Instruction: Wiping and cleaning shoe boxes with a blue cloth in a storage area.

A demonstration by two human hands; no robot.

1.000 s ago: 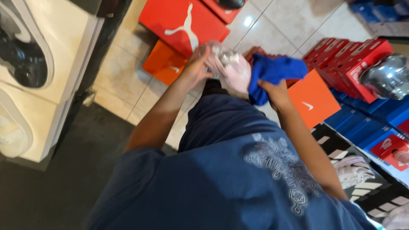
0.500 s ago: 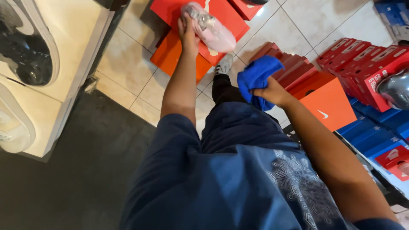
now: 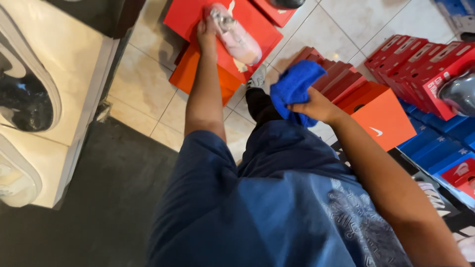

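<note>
**Pink shoe on the red box, blue cloth at our side**

Tiled shop floor (image 3: 148, 84) spreads below us, crowded with shoe boxes. At twelve o'clock lies a large red shoe box (image 3: 188, 17), resting on an orange shoe box (image 3: 190, 74). Our left hand (image 3: 207, 34) reaches out at full arm's length and closes around one end of a pink shoe (image 3: 236, 34) that lies on the red lid. The shoe's long axis runs diagonally, from its held end at about eleven o'clock down toward five o'clock, where the far end points. We cannot tell which end is the toe.

Our right hand (image 3: 316, 106) sits nearer our body, at about one o'clock, fingers clenched on a bunched blue cloth (image 3: 294, 86), well apart from the shoe. Behind it, at two o'clock, stand a row of red boxes (image 3: 341, 81), with an orange lidded box (image 3: 386, 118) beside them.
</note>
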